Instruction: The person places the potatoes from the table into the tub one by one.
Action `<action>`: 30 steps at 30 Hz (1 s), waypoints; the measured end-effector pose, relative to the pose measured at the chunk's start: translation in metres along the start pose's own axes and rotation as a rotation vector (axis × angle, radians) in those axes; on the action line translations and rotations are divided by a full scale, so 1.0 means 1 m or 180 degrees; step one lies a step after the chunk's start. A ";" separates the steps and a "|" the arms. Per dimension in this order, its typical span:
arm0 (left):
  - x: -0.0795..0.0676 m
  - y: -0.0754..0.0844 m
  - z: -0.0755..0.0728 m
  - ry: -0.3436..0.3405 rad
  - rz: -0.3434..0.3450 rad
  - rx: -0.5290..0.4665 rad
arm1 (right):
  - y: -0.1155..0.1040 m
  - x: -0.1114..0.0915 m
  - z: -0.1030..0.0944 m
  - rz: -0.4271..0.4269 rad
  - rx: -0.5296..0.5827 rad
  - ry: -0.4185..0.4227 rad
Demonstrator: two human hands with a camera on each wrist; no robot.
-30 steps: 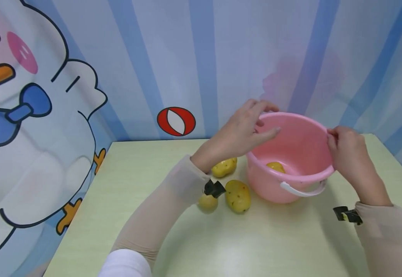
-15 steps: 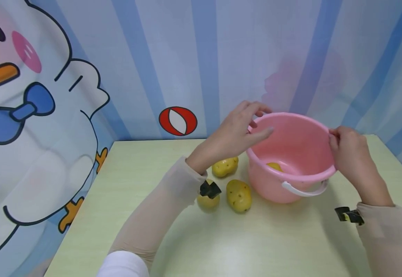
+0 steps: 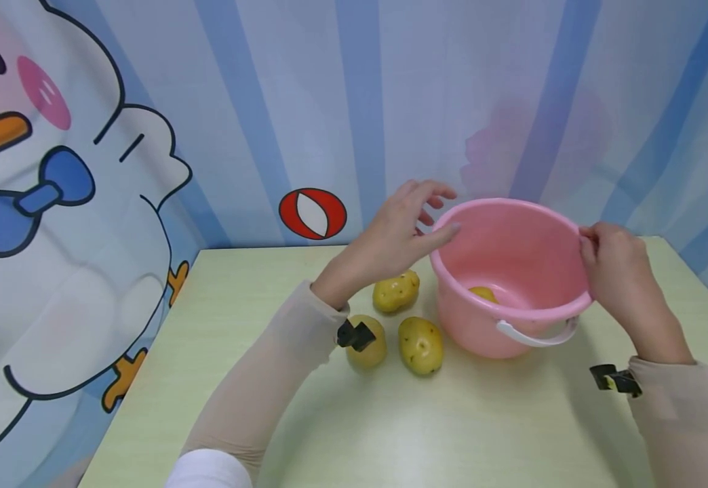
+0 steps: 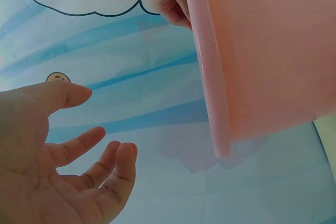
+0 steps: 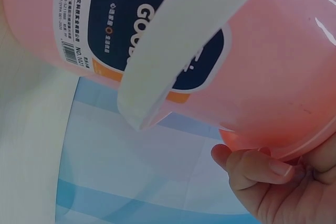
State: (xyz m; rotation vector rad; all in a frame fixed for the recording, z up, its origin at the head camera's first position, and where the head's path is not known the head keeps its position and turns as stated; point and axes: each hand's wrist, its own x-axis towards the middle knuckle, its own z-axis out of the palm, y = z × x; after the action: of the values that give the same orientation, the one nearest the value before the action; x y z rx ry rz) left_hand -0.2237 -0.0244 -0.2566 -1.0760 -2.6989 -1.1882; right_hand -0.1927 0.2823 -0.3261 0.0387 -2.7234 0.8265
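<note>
A pink bucket [image 3: 476, 332] with a white handle [image 3: 534, 337] stands on the right of the table, tilted a little toward me. My right hand [image 3: 619, 281] grips its right rim; the right wrist view shows the fingers [image 5: 257, 171] curled at the rim. Inside the bucket lies a yellow potato [image 3: 484, 293], partly hidden by the near wall. My left hand [image 3: 393, 227] hovers by the left rim with fingers loosely spread, and the left wrist view shows nothing in it. Below it on the table lie three potatoes: one at the back [image 3: 397, 292], one in front [image 3: 421, 346], one beside the left cuff [image 3: 369, 346].
The pale table [image 3: 451, 427] reaches back to a blue striped backdrop [image 3: 427, 88]. A cartoon duck [image 3: 85, 291] and a red ball [image 3: 312, 213] are printed on that backdrop. A label [image 5: 152, 35] is stuck on the bucket's outer side.
My left hand has drawn back to the left from over the bucket's rim, uncovering more of the left potato. My right hand and the bucket have hardly moved.
</note>
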 end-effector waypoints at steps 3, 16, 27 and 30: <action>-0.004 -0.002 -0.002 0.0012 -0.0039 0.0015 | -0.001 0.000 0.000 0.0015 0.0006 -0.0009; -0.017 -0.018 -0.009 0.0114 -0.0138 0.0157 | 0.000 0.000 0.000 0.0041 -0.0009 -0.0037; -0.024 -0.030 -0.011 0.0112 -0.0156 0.0203 | -0.001 0.000 0.001 0.0075 0.0020 -0.0065; -0.026 -0.032 -0.010 0.0081 -0.0202 0.0215 | -0.001 0.000 0.001 0.0060 0.0016 -0.0052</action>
State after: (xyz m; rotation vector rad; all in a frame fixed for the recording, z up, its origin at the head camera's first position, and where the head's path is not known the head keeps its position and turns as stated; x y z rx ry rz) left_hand -0.2254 -0.0619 -0.2769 -0.9675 -2.7517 -1.1022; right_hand -0.1927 0.2815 -0.3262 0.0210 -2.7410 0.8419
